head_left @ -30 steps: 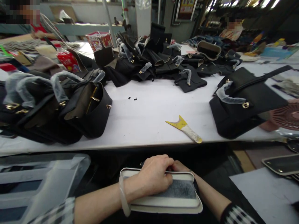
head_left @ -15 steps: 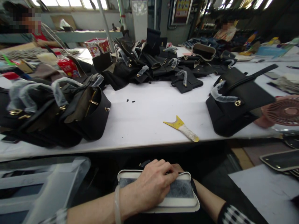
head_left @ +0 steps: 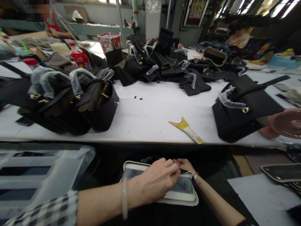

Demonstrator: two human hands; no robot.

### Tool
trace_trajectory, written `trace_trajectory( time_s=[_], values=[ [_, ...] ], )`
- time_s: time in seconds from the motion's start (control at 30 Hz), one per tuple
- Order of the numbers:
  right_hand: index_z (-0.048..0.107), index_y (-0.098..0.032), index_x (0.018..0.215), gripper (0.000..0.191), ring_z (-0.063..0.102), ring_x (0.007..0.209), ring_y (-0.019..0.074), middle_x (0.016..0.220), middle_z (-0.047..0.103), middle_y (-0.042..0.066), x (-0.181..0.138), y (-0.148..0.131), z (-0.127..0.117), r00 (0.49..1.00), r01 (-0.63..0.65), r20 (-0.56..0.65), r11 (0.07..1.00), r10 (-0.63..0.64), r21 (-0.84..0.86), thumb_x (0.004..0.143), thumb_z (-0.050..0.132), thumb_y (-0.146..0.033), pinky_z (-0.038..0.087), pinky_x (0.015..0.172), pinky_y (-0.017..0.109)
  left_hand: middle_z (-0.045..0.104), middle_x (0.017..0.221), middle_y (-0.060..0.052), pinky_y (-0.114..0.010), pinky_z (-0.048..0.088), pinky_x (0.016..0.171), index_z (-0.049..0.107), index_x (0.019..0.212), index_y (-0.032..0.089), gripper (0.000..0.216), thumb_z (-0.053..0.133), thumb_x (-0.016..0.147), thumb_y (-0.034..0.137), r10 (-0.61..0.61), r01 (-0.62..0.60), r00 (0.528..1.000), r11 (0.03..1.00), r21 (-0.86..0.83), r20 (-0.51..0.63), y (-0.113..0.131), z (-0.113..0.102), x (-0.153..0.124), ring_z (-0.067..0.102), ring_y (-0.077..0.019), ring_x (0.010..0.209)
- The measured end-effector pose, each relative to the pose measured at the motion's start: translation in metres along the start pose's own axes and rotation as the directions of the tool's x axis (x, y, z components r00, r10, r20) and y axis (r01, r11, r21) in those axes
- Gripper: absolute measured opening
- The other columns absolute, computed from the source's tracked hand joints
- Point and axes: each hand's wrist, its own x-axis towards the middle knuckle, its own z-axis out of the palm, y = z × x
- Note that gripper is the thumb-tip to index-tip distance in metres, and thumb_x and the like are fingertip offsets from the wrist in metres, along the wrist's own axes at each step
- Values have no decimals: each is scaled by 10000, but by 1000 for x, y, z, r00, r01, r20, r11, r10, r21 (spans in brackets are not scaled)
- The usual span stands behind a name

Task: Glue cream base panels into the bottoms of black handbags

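Note:
A flat oval panel (head_left: 183, 196), white-edged with a grey middle, rests on my lap below the table edge. My left hand (head_left: 157, 180) lies across it, fingers curled and pressing at its far edge. My right hand (head_left: 185, 164) meets it there from behind the panel, fingers pinched together at that same edge; what they pinch is too small to make out. A pale bangle sits on my left wrist.
White worktable (head_left: 150, 116) carries black handbags at left (head_left: 94, 103), at right (head_left: 242, 110) and heaped at the back (head_left: 164, 62). A yellow scraper (head_left: 187, 129) lies near the front edge. Pink fan (head_left: 285, 123) at right. More panels (head_left: 282, 172) lower right. Other people work behind.
My view has shifted slightly right. The right hand has come more into sight beyond the left, and the left fingers have slid along the panel's far edge.

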Motion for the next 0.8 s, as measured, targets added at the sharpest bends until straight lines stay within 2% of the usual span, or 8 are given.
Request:
trace_trajectory(
  time_s=[0.1, 0.2, 0.3, 0.5, 0.67, 0.8],
  values=[
    [654, -141, 937, 368, 608, 716, 145, 849, 657, 22, -14, -14, -20, 998, 53, 40, 999, -52, -11, 966, 510, -478, 513, 685, 304, 564, 1015, -69, -349, 414, 775, 558, 1074, 100, 167, 514, 920, 146, 21, -20, 1000, 999, 43, -19, 1, -1, 0, 493, -210, 904],
    [698, -162, 847, 427, 591, 748, 162, 820, 670, 31, -41, -39, -46, 979, 173, 109, 985, -171, -8, 926, 499, -533, 470, 700, 283, 561, 979, -66, -351, 405, 750, 567, 1044, 102, 138, 510, 927, 148, 25, -23, 999, 998, 58, -29, 1, -4, 1, 494, -209, 893],
    [722, -183, 739, 384, 588, 769, 173, 793, 655, 30, -63, -61, -59, 948, 267, 193, 963, -253, -47, 871, 568, -510, 442, 715, 280, 559, 963, -56, -348, 400, 724, 575, 1031, 99, 133, 514, 920, 138, 26, -25, 999, 999, 40, -23, 1, -6, 1, 495, -203, 884],
    [766, -221, 743, 234, 603, 771, 169, 824, 656, 26, -69, -76, -58, 919, 321, 293, 932, -264, -168, 830, 604, -365, 415, 710, 278, 568, 1011, -62, -345, 411, 747, 583, 1065, 98, 198, 558, 883, 172, 5, -6, 1000, 999, -41, -25, -2, -7, -5, 500, -203, 899],
    [763, -227, 739, 210, 605, 768, 171, 810, 657, 22, -64, -84, -52, 910, 317, 350, 919, -224, -235, 810, 576, -292, 411, 705, 273, 563, 972, -69, -345, 408, 745, 599, 1014, 100, 155, 564, 883, 175, 5, -7, 999, 999, -49, -41, -1, -7, -11, 493, -206, 888],
    [727, -221, 655, 243, 594, 744, 178, 788, 653, 22, -63, -86, -49, 916, 288, 355, 922, -187, -258, 811, 568, -318, 418, 692, 274, 561, 951, -78, -359, 394, 710, 632, 972, 102, 134, 546, 894, 170, 19, -20, 998, 1000, -14, -67, 3, -5, -13, 499, -216, 882]
  ],
)
